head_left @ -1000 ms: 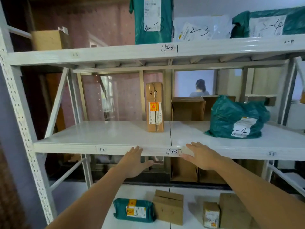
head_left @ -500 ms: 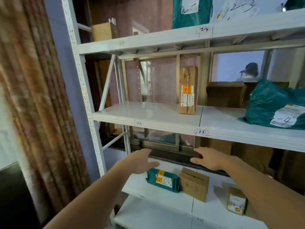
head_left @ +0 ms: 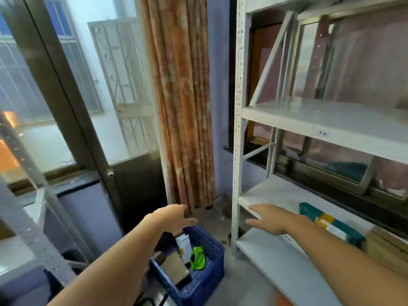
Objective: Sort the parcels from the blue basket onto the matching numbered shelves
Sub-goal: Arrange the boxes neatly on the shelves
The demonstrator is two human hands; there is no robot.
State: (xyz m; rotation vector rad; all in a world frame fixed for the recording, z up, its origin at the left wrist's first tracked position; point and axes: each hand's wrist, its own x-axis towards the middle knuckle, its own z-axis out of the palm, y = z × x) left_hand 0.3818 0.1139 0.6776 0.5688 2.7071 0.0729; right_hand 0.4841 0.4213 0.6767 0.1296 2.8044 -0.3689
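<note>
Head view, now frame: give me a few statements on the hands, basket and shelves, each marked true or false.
1. Both hands are empty. True: the left hand and right hand hold nothing, fingers relaxed.
2. The blue basket sits on a shelf. False: it stands on the floor, left of the shelf unit.
3. The basket holds a bright green packet. True, beside a brown cardboard parcel.
4. The shelf edge in view is labelled 3-4. False: the label reads 3-2.
5. A teal parcel lies on the 3-2 shelf. False: it lies on the shelf below.
</note>
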